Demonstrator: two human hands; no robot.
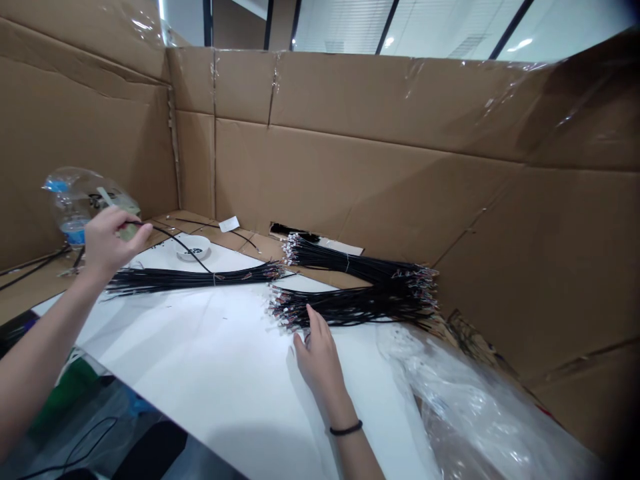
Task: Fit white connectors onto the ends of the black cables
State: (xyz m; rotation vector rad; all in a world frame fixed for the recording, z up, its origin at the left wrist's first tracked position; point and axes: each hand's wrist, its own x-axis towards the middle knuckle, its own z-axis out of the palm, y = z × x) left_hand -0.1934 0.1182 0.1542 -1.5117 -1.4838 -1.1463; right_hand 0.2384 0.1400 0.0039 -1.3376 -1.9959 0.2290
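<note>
My left hand [115, 243] is raised at the left, pinching a single black cable [177, 243] whose far end drops toward a long bundle of black wires [190, 280] lying across a white sheet [200, 360]. A pale strip also shows behind those fingers. My right hand [317, 353] rests on the sheet, fingertips touching the near end of a second black wire bundle [350, 308]. A third bundle [355, 261] lies just behind it. The bundles have small white connectors at one end and are tied at the middle.
Cardboard walls [350, 147] surround the work surface at the back and sides. A small white dish [193, 248] and a crumpled plastic bottle [80, 207] stand at back left. A clear plastic bag [475, 400] lies at the right, with loose cables and a white label [229, 224] behind.
</note>
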